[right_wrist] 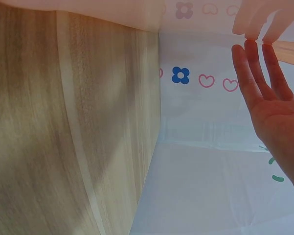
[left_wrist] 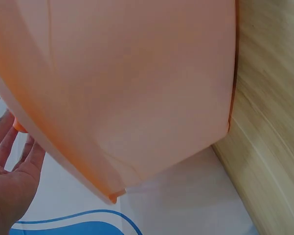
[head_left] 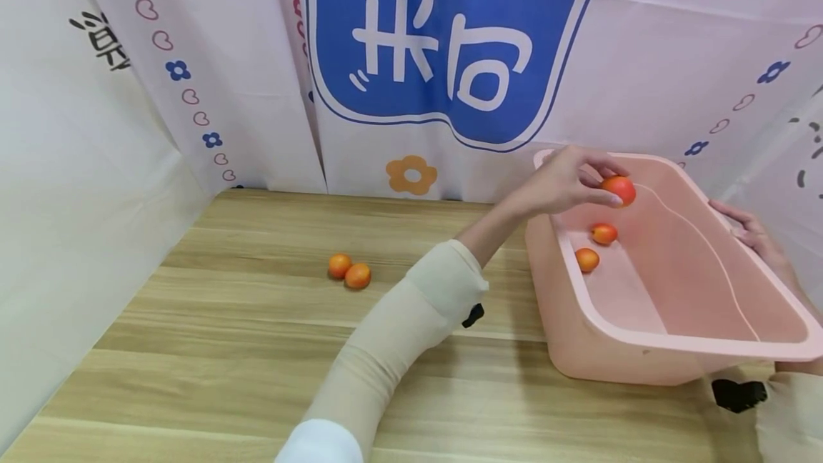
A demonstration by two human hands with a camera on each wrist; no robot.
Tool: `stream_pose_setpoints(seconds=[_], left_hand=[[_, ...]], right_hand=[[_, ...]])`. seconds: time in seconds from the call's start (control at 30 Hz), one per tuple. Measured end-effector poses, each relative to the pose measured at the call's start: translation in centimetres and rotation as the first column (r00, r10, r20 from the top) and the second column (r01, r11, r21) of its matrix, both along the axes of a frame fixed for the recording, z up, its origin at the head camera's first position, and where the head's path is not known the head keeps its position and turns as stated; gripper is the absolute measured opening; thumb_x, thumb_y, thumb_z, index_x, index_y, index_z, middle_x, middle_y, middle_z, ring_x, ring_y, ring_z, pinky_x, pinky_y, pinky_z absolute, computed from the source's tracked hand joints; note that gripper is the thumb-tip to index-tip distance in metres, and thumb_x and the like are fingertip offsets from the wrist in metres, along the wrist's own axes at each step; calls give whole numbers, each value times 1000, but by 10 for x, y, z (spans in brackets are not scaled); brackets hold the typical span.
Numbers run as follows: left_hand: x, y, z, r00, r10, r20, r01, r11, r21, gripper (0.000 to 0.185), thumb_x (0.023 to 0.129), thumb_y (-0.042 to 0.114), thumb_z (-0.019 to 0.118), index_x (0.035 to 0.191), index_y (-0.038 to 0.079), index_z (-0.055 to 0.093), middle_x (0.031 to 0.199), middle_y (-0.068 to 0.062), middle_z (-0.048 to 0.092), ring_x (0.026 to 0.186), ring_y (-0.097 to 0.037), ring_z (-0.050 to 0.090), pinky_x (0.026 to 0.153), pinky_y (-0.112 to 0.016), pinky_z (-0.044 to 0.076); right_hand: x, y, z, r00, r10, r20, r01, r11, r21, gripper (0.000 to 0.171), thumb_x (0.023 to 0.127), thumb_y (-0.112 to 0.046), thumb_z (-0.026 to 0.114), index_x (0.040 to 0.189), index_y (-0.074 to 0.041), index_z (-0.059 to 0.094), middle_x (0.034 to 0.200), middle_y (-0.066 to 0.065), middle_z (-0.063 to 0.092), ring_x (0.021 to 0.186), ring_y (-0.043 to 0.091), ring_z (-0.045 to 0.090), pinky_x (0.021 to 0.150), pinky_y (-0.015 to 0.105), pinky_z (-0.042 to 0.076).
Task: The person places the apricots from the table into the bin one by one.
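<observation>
My left hand (head_left: 569, 178) pinches a small orange-red tomato (head_left: 619, 191) between thumb and fingers, over the pink plastic tub (head_left: 622, 332). Inside the tub lie two more tomatoes, one redder (head_left: 604, 234) and one more orange (head_left: 586, 260). On the wooden table, left of the tub, an orange tomato (head_left: 339, 266) touches another tomato (head_left: 358, 276). My right hand (head_left: 761, 241) is at the tub's right rim. In the right wrist view, its straight fingers (right_wrist: 257, 73) touch the tub's outer wall. The left wrist view shows the left hand (left_wrist: 14, 181) beyond the tub's rim.
The wooden table (head_left: 212, 349) reaches back to a white printed cloth (head_left: 270, 127) that hangs behind and at both sides. The tub fills the table's right end. A small black object (head_left: 473, 316) shows beside the left forearm.
</observation>
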State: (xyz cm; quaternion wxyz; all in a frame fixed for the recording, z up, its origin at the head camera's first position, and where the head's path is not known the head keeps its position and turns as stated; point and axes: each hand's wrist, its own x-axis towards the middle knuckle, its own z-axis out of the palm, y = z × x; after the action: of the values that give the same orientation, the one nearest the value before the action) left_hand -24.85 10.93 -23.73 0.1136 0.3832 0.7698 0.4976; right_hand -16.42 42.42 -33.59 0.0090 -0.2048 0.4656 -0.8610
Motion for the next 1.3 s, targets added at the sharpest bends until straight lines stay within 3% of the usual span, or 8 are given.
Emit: stream_pose_setpoints(seconds=[0.17, 0.47, 0.77, 0.93, 1.1, 1.3], left_hand=[[4, 15, 0, 1000, 25, 15, -24, 999, -36, 43, 88, 11, 84, 129, 9, 72, 120, -1, 71, 101, -7, 64, 81, -10, 52], [3, 42, -2, 999, 1, 45, 4, 994, -113, 42, 89, 9, 82, 129, 9, 71, 124, 0, 69, 101, -3, 61, 78, -7, 51], [8, 61, -9, 992, 79, 96, -66, 990, -127, 38, 88, 7, 82, 124, 13, 72, 113, 6, 67, 89, 1, 59, 71, -7, 52], [9, 71, -12, 989, 129, 73, -115, 980, -164, 33, 89, 8, 81, 121, 15, 73, 111, 8, 66, 88, 1, 56, 70, -6, 50], [8, 78, -15, 991, 129, 36, -119, 971, -206, 32, 90, 8, 80, 121, 13, 72, 112, 7, 65, 88, -1, 55, 71, -4, 49], [8, 84, -17, 986, 136, 95, -114, 972, -208, 31, 89, 6, 81, 117, 13, 71, 104, 6, 65, 80, -4, 59, 66, -7, 51]], right_hand=[[1, -1, 0, 999, -30, 10, 30, 999, 30, 57, 108, 5, 15, 140, -6, 61, 130, 7, 69, 107, 14, 70, 81, 24, 60], [4, -3, 0, 997, -47, 61, 44, 998, 48, 57, 109, 3, 15, 143, -11, 58, 129, 4, 69, 104, 14, 70, 81, 25, 61], [4, -4, 1, 997, -34, 74, 33, 999, 22, 57, 108, 2, 15, 142, -11, 59, 130, 4, 69, 107, 14, 69, 83, 25, 61], [6, -4, 1, 995, -46, 90, 44, 999, 27, 57, 108, 2, 15, 142, -12, 59, 129, 4, 69, 105, 15, 70, 82, 26, 61], [5, -3, 1, 997, -39, 69, 37, 999, 21, 58, 108, 3, 14, 142, -11, 59, 129, 5, 69, 105, 15, 70, 81, 25, 61], [4, -3, 0, 997, -61, 48, 58, 996, 64, 57, 109, 3, 16, 142, -11, 60, 130, 3, 69, 106, 13, 69, 81, 23, 60]])
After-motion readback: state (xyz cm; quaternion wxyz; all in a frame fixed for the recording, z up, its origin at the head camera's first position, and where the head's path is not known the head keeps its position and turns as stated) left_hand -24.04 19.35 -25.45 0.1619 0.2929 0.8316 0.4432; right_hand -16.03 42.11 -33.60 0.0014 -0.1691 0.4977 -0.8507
